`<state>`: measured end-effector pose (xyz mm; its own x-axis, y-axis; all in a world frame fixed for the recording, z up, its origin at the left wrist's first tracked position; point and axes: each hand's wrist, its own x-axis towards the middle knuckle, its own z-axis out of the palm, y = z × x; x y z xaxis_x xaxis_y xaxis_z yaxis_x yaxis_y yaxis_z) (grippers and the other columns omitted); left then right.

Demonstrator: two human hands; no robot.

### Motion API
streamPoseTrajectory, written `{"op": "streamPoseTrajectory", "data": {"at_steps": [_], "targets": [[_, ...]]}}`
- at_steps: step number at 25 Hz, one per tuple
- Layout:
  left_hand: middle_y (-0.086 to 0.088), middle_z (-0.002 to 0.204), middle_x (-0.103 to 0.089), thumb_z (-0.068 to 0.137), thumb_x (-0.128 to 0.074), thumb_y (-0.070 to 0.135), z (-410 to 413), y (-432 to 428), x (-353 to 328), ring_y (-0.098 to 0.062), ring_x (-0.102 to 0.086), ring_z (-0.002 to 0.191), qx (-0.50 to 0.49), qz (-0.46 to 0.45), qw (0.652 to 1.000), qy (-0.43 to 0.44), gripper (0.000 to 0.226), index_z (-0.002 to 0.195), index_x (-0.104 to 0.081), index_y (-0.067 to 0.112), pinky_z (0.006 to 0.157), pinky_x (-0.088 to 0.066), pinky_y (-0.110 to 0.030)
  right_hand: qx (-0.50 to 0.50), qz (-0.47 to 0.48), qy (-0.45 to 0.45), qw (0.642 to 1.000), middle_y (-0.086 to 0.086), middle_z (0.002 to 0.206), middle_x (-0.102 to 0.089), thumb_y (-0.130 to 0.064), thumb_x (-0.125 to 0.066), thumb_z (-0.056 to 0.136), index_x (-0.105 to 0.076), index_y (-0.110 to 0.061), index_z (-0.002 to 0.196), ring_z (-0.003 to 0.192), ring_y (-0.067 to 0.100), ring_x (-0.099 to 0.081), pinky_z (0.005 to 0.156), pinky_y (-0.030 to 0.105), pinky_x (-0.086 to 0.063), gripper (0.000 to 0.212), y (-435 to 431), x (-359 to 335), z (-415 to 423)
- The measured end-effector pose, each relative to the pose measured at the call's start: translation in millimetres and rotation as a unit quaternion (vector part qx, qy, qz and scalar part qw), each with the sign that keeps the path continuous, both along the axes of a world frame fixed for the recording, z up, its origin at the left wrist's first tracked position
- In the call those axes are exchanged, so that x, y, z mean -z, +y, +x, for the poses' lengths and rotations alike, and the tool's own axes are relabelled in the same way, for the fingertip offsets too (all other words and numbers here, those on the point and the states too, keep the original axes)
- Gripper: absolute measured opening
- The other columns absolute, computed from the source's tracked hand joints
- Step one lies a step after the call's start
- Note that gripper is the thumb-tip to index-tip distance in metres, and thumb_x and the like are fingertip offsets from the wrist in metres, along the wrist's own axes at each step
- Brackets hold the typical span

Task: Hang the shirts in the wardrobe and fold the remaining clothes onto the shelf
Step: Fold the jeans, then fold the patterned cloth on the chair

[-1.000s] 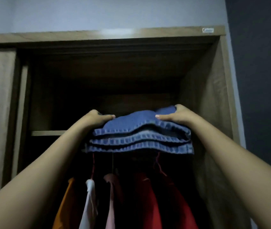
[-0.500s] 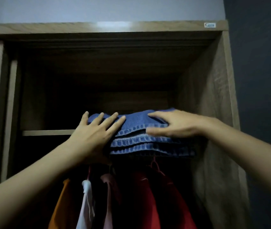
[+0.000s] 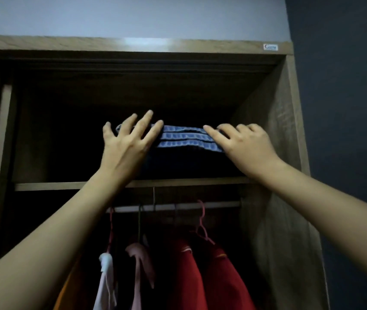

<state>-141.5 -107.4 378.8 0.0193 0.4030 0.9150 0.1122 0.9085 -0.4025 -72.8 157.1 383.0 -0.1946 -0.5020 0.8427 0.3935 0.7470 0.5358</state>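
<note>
On the upper shelf (image 3: 55, 186) of the wardrobe (image 3: 274, 130) – folded blue jeans (image 3: 187, 136) under two hands.
Left hand (image 3: 126, 146) has fingers straight and spread wide, touching the left end of the jeans; right hand (image 3: 245, 144) lies flat on the right end, fingers only slightly bent – neither one grips. Below the shelf, on the rail (image 3: 178, 206), hang red shirts (image 3: 191, 276), a pink one (image 3: 140, 265) and a white one (image 3: 106, 276), close together.

Bare left forearm (image 3: 66, 220), long and slim, unclothed to the picture's edge, bare right forearm (image 3: 325, 198), likewise unclothed, left grip (image 3: 124, 151) a bare hand with long slender fingers, right grip (image 3: 247, 146) a bare hand with a broad back and rounded knuckles
</note>
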Motion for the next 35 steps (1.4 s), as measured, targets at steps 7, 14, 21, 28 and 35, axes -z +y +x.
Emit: {"op": "streamPoseTrajectory", "data": {"at_steps": [7,14,21,28,35], "targets": [[-0.002,0.156,-0.022,0.094,-0.048,0.016,-37,45,-2,-0.027,-0.025,0.138,0.1,-0.052,0.958,-0.263,0.057,0.145,-0.028,0.032,0.103,-0.038,-0.047,0.091,-0.104,-0.241,0.961,0.001,0.136,-0.049,-0.03,-0.04,0.097,-0.008,-0.041,0.148,0.113,0.028,-0.057,0.076,0.034,-0.045,0.06,37,2,-17],[0.003,0.131,-0.052,0.085,-0.061,0.047,-45,32,4,-0.014,-0.046,0.122,0.268,0.002,0.88,-0.391,0.053,0.134,-0.05,0.031,0.091,-0.034,-0.022,0.051,-0.254,-0.477,0.84,0.005,0.156,-0.021,-0.003,-0.045,0.085,-0.004,-0.03,0.15,0.143,0.024,-0.022,0.116,0.036,-0.021,0.082,44,-7,-17],[0.003,0.15,-0.037,0.08,0.0,0.071,-42,45,19,-0.019,-0.031,0.139,0.061,-0.002,0.974,-0.22,0.085,0.141,-0.04,0.027,0.107,-0.025,-0.049,0.071,-0.264,-0.43,0.86,0.011,0.159,0.006,-0.029,-0.06,0.075,0.016,-0.027,0.148,0.147,0.025,0.001,0.117,0.044,0.006,0.105,33,29,-13],[-0.01,0.149,-0.038,0.093,-0.03,0.043,-5,7,126,-0.022,-0.03,0.14,0.199,0.094,0.964,-0.148,0.06,0.141,-0.04,0.009,0.112,-0.017,-0.038,-0.222,-0.219,-0.261,0.914,0.006,0.159,-0.014,-0.024,-0.049,0.072,-0.017,-0.017,0.15,0.147,0.02,-0.011,0.115,0.039,0.002,0.084,-33,126,-13],[-0.012,0.141,-0.049,0.093,-0.033,0.042,50,-105,324,-0.027,-0.044,0.132,0.058,0.101,0.95,-0.289,0.057,0.135,-0.05,0.007,0.108,-0.025,-0.04,-0.389,-0.263,-0.414,0.78,0.005,0.156,-0.023,-0.026,-0.051,0.077,-0.027,-0.017,0.147,0.143,0.013,-0.015,0.115,0.029,0.0,0.074,-183,346,-2]]}}
